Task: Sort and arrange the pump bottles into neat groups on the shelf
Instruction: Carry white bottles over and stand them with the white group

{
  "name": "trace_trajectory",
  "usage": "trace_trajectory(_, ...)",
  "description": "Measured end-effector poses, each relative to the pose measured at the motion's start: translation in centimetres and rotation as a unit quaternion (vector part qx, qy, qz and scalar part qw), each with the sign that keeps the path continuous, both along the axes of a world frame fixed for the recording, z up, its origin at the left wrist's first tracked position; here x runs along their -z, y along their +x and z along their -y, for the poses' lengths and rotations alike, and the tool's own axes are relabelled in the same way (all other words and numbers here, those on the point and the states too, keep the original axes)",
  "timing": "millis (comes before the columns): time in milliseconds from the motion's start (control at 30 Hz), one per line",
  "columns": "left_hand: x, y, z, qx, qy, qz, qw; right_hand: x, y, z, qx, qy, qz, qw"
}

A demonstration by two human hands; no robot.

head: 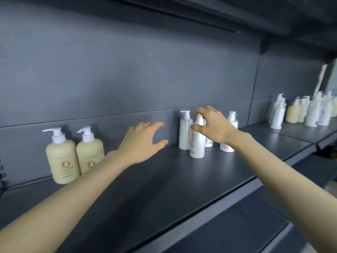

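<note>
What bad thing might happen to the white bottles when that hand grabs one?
The right hand is reaching around the front white bottle, which stands very close to the other white bottles. Lifting it carelessly might knock a neighbour over. The forearm also passes close to the rightmost white bottle and could bump it. The left hand hovers open, steadying nothing.

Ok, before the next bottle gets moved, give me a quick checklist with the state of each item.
1. Right hand closed on the front white bottle: not ok, fingers spread around its pump, not gripping.
2. Left hand free: ok, open and empty.
3. Bare shelf between the groups: ok.
4. Two cream bottles upright, side by side: ok.
5. White bottles behind upright: ok for the back-left one; others partly hidden, cannot tell.
6. Far right cluster sorted: cannot tell, blurred.
</note>
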State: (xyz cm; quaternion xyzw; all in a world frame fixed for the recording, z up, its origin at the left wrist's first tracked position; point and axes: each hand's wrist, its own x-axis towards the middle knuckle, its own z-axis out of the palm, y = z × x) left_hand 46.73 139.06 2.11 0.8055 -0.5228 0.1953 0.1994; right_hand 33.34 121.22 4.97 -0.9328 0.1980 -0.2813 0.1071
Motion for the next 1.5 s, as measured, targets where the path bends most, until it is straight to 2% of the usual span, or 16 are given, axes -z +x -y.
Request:
trace_trajectory(267, -2.9, -9.7, 13.0, 0.083, -0.034, 0.091, 0.992, -1.1, -14.4, 10.1, 0.116, -0.042, 0.006, 0.992)
trace_trajectory(633, -3.0, -24.8, 31.7, 0.155, -0.010, 0.093, 0.983, -0.7, -32.0, 25.1, 0.198, -0.056, -0.005, 0.979)
trace_trajectory(867, -4.2, -28.6, 42.0, 0.170, -0.021, 0.100, 0.980, -1.9, -36.5, 35.0, 0.227, -0.071, 0.008, 0.971)
trace_trajectory(1167, -2.9, -29.4, 57.3, 0.177, -0.022, 0.097, 0.979, -1.3, -37.7, 49.8, 0.241, -0.072, -0.009, 0.968)
trace_trajectory(1333, -3.3, -30.4, 66.9, 0.200, -0.065, 0.077, 0.975, -1.7, -38.7, 58.6, 0.257, -0.080, -0.001, 0.963)
trace_trajectory(1500, -2.5, -31.9, 76.0, 0.219, -0.050, 0.079, 0.971, -1.0, -40.2, 67.1, 0.253, -0.066, -0.005, 0.965)
